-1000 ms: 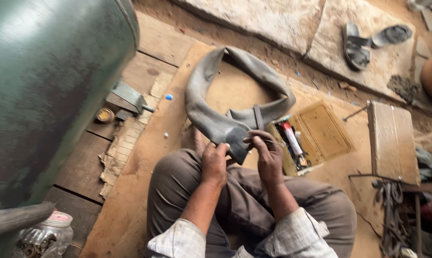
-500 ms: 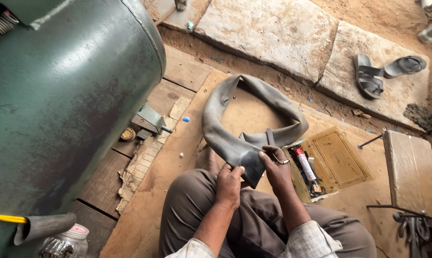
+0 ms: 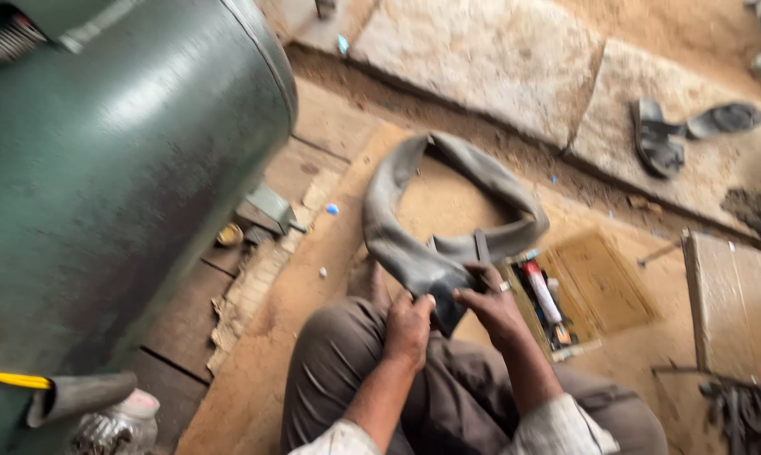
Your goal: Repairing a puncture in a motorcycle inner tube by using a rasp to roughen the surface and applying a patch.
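Note:
A deflated grey rubber inner tube (image 3: 397,219) lies looped on the sandy ground in front of my knees. My left hand (image 3: 410,327) pinches a folded part of the tube near my lap. My right hand (image 3: 491,303) grips the same fold from the right side, a ring on one finger and a thin dark tool sticking up above its fingers. Both hands sit close together, almost touching.
A large green metal tank (image 3: 119,185) fills the left. An open shallow wooden box (image 3: 599,282) with a tube and small tools lies right of my hands. A pair of sandals (image 3: 675,135) rests on stone slabs. A wooden block (image 3: 734,303) stands at the right.
The view has swung left and down, bringing the green tank closer. My hands stay on the same fold of the inner tube, shifted only slightly.

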